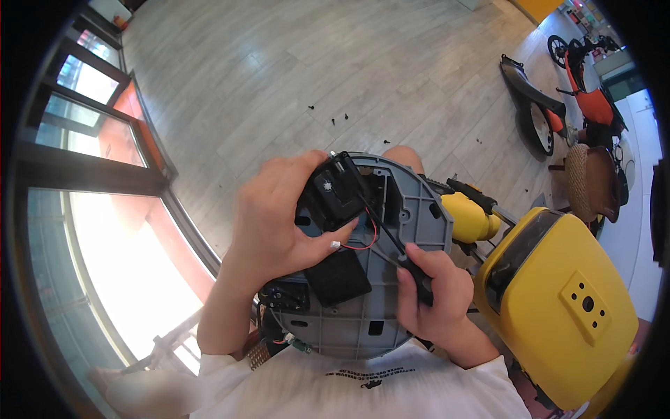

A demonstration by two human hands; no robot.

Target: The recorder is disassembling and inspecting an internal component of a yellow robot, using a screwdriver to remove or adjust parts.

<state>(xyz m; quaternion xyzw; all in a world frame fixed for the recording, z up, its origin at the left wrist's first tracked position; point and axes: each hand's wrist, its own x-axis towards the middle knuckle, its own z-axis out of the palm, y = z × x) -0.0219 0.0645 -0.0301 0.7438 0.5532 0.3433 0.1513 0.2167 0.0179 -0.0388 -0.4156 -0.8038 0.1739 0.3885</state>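
Note:
A round grey plastic base (352, 328) with ribs and slots rests on my lap. My left hand (269, 216) is closed round a black boxy module (333, 192) with a small white star-shaped part on its face, held over the base's far left side. A thin red wire (375, 234) runs from it to a white connector (336, 245) by my left thumb. My right hand (436, 297) grips a screwdriver (417, 274) by its black handle. Its dark shaft slants up toward the module; the tip's exact contact is hard to make out.
A flat black block (338, 277) and a small green board (299, 343) are on the base. Several dark screws (333, 121) lie on the wooden floor (265, 70). At right stand a yellow case (551, 307), a wicker stool (579, 178) and an orange-and-black bike (593, 105). Windows (105, 244) line the left.

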